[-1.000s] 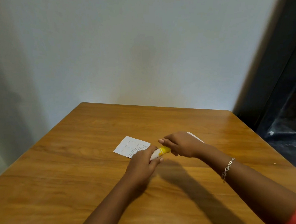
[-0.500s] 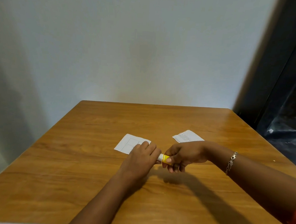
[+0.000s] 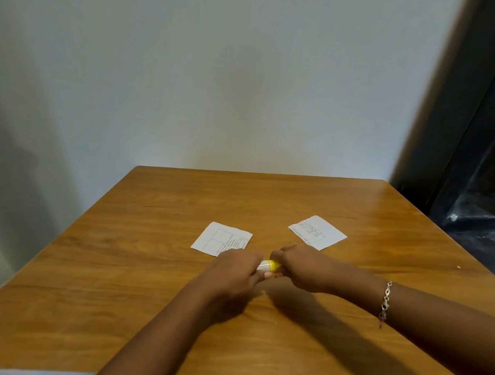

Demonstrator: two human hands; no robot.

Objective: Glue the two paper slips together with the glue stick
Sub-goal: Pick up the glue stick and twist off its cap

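Now both hands meet over the middle of the wooden table [image 3: 240, 195], and the glue stick [image 3: 269, 266] is caught between them, lying roughly level and low over the wood; whether it rests on the tabletop cannot be told. The left hand [image 3: 235, 269] has its fingers curled round the white end of the stick, knuckles up, the back of the hand toward the camera. The right hand [image 3: 305, 266] wraps its fingers round the yellow end, so only a short band of white and yellow shows in the gap between the two fists. The fingers hide whether the cap is on or partly off. A silver chain bracelet [image 3: 385, 300] sits on the right wrist. Beyond the left hand lies the left paper slip [image 3: 223, 239], flat on the wood and printed with a ruled grid and some small text. Its near corner is covered by the left knuckles, and whether they touch it cannot be told. The right paper slip [image 3: 317, 232] lies flat just beyond the right hand, turned at an angle, with lines and text too small to read. The two slips lie well apart. A pale wall [image 3: 218, 84] rises behind the table, and a dark frame [image 3: 461, 128] stands at the right edge.
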